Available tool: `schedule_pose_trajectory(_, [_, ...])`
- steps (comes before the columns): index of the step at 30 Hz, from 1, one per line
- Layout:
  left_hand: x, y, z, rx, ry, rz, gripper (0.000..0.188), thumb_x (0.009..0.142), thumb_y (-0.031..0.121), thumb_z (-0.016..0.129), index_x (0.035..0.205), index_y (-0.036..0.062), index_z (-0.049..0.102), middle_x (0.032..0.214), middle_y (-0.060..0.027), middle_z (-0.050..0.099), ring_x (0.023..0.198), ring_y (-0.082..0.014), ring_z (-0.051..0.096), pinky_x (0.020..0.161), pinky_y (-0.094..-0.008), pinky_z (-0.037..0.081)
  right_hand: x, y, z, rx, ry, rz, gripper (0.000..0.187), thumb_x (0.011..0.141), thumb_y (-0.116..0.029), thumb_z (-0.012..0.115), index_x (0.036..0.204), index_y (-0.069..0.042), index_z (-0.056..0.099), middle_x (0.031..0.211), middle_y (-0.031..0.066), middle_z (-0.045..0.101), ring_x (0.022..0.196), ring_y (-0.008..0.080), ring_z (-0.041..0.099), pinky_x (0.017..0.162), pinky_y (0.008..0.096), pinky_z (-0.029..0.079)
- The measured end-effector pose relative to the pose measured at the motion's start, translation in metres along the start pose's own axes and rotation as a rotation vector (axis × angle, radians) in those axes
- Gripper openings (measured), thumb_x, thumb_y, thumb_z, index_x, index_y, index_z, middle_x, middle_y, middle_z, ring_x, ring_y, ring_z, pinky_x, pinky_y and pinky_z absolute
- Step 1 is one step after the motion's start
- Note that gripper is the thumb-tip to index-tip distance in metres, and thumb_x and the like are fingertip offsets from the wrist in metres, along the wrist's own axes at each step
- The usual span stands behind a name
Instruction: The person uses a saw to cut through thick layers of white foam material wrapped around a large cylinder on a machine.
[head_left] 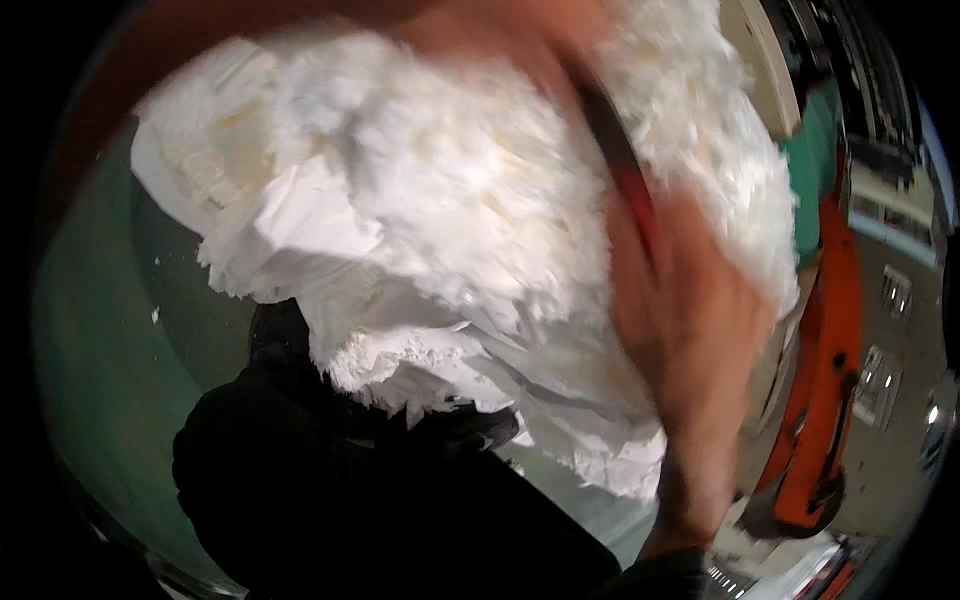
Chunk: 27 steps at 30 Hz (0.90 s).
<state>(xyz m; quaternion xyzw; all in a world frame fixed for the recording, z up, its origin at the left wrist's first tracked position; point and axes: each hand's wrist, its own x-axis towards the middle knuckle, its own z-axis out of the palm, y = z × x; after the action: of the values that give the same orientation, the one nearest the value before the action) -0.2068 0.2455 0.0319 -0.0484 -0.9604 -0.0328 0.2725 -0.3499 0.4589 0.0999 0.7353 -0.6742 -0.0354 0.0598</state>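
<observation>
A big torn mass of fluffy white material [470,180] fills the middle of the view, with ragged, flat, sheet-like pieces along its lower edge. My right hand [690,300] is over its right side, blurred by motion, its fingers closed around a narrow dark-and-red tool [625,170]. The tool slants up and left across the white material; its exact kind is too smeared to make out. At the top edge, my left hand [510,30] reaches across the far side of the mass. Motion blur and the picture's edge hide its fingers.
My dark-clothed legs [350,500] are below the mass. On the right lie a long orange object [825,370] with a dark end, a green item [808,170] and a beige panel [760,60]. White scraps dot the greenish floor [100,340] at left.
</observation>
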Motion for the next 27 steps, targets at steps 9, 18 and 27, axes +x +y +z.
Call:
schedule_pose_trajectory(9, [0.078,0.155,0.038,-0.324,-0.014,0.059,0.016,0.076,0.019,0.062,0.077,0.0075,0.073,0.083,-0.0065,0.069,0.091,-0.0273,0.065,0.08,-0.0403,0.05,-0.136,0.044,-0.013,0.084,-0.129,0.174,0.015,0.088,-0.017,0.062,0.094,-0.003,0.061,0.069,0.0151,0.064,0.056,0.037,0.061,0.052,0.0379,0.048])
schedule_pose_trajectory(18, [-0.078,0.043,0.002,0.184,0.476,-0.369,0.063,0.078,0.064,0.062,0.113,0.0113,0.059,0.114,-0.0075,0.057,0.103,-0.0263,0.052,0.091,-0.045,0.039,-0.097,0.037,0.019,0.896,0.11,0.466,0.022,0.092,-0.02,0.061,0.085,0.0,0.057,0.062,0.0045,0.062,0.053,0.0113,0.058,0.05,0.027,0.046])
schedule_pose_trajectory(27, [-0.034,0.062,-0.014,-0.167,-0.049,-0.798,0.032,0.083,0.032,0.053,0.064,0.0092,0.066,0.072,-0.0129,0.067,0.07,-0.0338,0.063,0.064,-0.0492,0.048,-0.098,0.053,0.029,1.206,0.017,0.662,0.021,0.095,-0.018,0.058,0.078,-0.006,0.054,0.058,-0.0007,0.051,0.049,0.0076,0.045,0.045,0.0263,0.036])
